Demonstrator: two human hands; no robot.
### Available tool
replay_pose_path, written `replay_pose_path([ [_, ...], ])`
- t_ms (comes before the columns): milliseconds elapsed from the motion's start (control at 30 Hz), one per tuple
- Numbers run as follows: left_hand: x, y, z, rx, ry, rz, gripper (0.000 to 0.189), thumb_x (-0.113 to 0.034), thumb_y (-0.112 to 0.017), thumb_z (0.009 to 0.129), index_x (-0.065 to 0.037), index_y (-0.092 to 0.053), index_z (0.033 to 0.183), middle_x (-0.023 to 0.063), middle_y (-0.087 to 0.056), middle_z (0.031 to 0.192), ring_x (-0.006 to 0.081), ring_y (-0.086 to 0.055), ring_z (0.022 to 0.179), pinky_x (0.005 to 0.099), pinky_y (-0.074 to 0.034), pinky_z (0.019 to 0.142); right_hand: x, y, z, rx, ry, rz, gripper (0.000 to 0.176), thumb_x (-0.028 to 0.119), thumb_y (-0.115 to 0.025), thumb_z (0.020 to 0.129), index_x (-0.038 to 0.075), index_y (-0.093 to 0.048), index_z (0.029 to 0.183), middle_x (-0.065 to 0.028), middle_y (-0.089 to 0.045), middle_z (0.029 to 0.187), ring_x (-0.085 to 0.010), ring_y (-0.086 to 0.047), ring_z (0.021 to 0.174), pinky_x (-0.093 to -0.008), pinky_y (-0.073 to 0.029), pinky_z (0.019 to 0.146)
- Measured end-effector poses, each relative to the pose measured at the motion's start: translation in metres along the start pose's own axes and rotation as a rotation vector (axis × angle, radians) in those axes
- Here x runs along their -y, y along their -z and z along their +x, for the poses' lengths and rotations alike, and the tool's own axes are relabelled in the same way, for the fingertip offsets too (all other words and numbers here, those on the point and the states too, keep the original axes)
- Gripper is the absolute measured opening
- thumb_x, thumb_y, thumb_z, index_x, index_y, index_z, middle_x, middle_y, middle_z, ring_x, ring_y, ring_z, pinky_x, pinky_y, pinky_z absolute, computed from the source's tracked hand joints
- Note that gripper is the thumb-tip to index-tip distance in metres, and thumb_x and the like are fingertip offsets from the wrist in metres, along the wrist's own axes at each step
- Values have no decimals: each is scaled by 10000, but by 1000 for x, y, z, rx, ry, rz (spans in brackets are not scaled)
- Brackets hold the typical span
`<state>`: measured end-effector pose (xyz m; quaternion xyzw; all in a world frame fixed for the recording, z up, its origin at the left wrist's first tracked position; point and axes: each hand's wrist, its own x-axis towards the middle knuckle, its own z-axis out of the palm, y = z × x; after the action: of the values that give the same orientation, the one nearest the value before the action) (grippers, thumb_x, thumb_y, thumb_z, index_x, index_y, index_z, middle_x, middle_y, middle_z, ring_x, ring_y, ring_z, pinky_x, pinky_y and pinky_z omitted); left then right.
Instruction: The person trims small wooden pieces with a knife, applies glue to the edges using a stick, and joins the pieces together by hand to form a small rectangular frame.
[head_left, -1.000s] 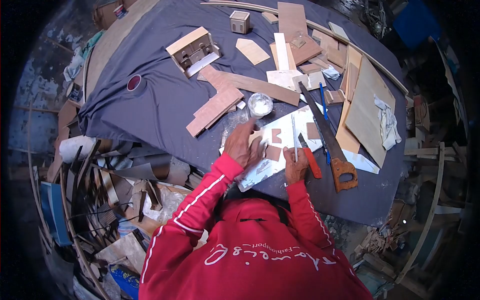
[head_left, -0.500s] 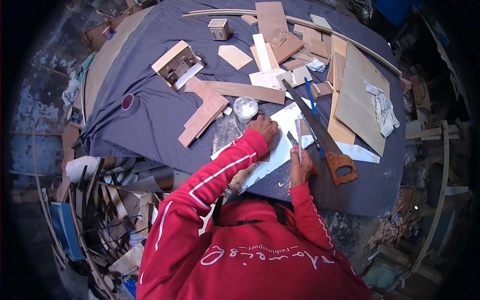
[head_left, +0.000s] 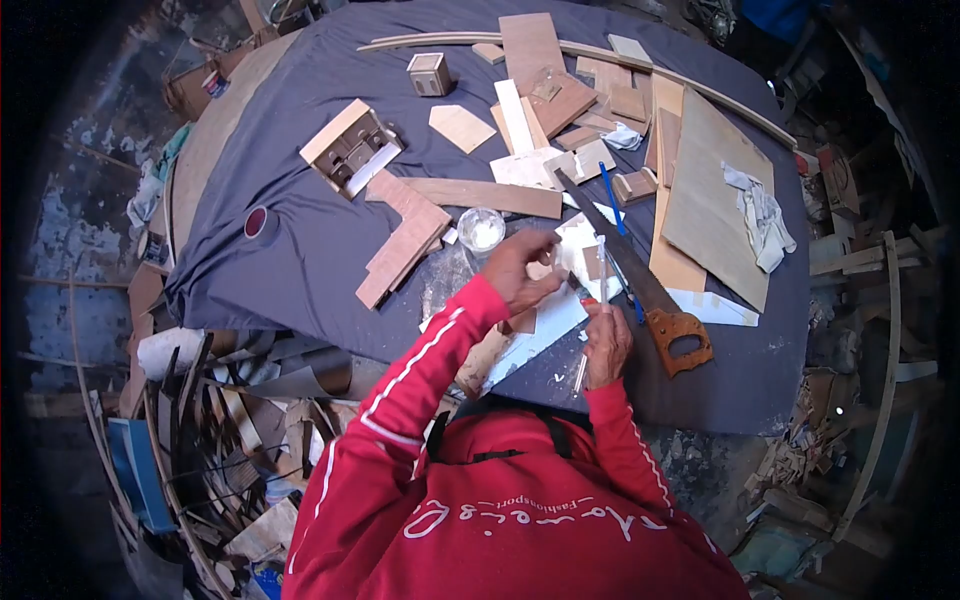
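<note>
My left hand [head_left: 520,270] is over the left part of the white sheet [head_left: 540,335], its thumb and fingers apart, and I make out nothing held between them. A narrow whitish strip [head_left: 602,265] stands up from my right hand [head_left: 606,342], which is closed on it. A bit of orange-red shows beside those fingers; its shape is mostly hidden. Just beyond my left hand is a clear tub [head_left: 482,231] with white stuff inside. To the right of my right hand lies a handsaw [head_left: 640,270] with a wooden handle, beside a blue blade [head_left: 612,200].
An L-shaped wooden piece [head_left: 408,235] and a long slat [head_left: 480,194] lie left of and beyond the tub. Farther off are an open wooden box [head_left: 350,145], a small box [head_left: 429,74] and loose boards. A large panel [head_left: 720,190] bears a white rag [head_left: 760,220].
My left hand has lifted back from beside the tub and its fingers have spread. My right hand has shifted slightly nearer me; the knife blade seen beside it earlier no longer shows clearly.
</note>
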<state>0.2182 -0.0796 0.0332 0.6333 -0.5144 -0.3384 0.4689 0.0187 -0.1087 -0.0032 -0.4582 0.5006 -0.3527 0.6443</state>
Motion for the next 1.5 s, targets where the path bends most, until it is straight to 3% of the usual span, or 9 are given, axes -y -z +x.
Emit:
replay_pose_path([
  [67,-1,3,-10,-87,86,-534,398,-21,-699,824,19,-536,1185,32,-552,940,95,-578,902,242,-500,803,9,3,-6,60,83,-43,304,278,-498,974,26,-663,936,48,-459,663,-33,-374,564,-215,-282,475],
  [167,-3,12,-29,-162,12,-761,426,13,-669,822,55,-510,1214,103,-595,1135,170,-599,1057,273,-465,954,12,5,-13,153,213,-65,231,201,-515,976,12,-649,984,66,-463,672,-20,-375,555,-198,-278,464],
  [500,-5,11,-60,-203,45,-1383,538,-146,-571,917,71,-395,1377,173,-526,1307,298,-556,1172,465,-427,1043,26,-19,-32,323,339,-80,258,148,-539,973,13,-625,1176,61,-467,688,-4,-353,544,-173,-280,461],
  [733,-11,13,-63,-190,96,-1078,566,-242,-591,913,48,-423,1369,162,-526,1320,294,-554,1180,454,-442,1023,29,-30,-37,292,321,-129,270,161,-552,970,15,-640,1179,64,-474,685,-4,-357,552,-180,-268,462],
  [933,-20,14,-66,-207,71,-967,536,-186,-619,903,47,-448,1354,147,-560,1275,275,-605,1112,412,-483,972,37,-24,-38,319,263,-59,269,160,-544,970,-5,-628,1164,57,-455,683,-4,-340,548,-168,-268,465],
  [1000,-21,11,-67,-296,41,-844,520,-168,-632,894,40,-465,1340,147,-571,1251,271,-608,1106,404,-488,961,46,-23,-41,339,133,68,269,161,-538,971,-14,-620,1157,53,-446,684,-2,-326,544,-160,-267,464],
  [1167,-36,6,-68,-573,-60,-528,533,-16,-724,817,26,-491,1294,104,-592,1182,184,-604,1049,299,-492,906,53,-20,-37,350,124,125,262,152,-526,971,-20,-611,1148,53,-424,680,1,-306,539,-155,-262,458],
  [1433,-36,-3,-69,-726,-13,-747,490,34,-682,842,36,-485,1290,115,-595,1168,203,-634,1027,297,-505,891,49,-20,-35,338,151,96,227,130,-530,958,7,-665,1094,60,-462,676,-13,-359,544,-188,-279,457],
  [1500,-41,-1,-70,-680,29,-849,424,-53,-619,910,38,-479,1300,128,-595,1183,242,-655,1017,317,-521,888,48,-19,-35,332,160,71,227,134,-536,957,10,-665,1096,63,-460,675,-12,-358,542,-187,-276,457],
])
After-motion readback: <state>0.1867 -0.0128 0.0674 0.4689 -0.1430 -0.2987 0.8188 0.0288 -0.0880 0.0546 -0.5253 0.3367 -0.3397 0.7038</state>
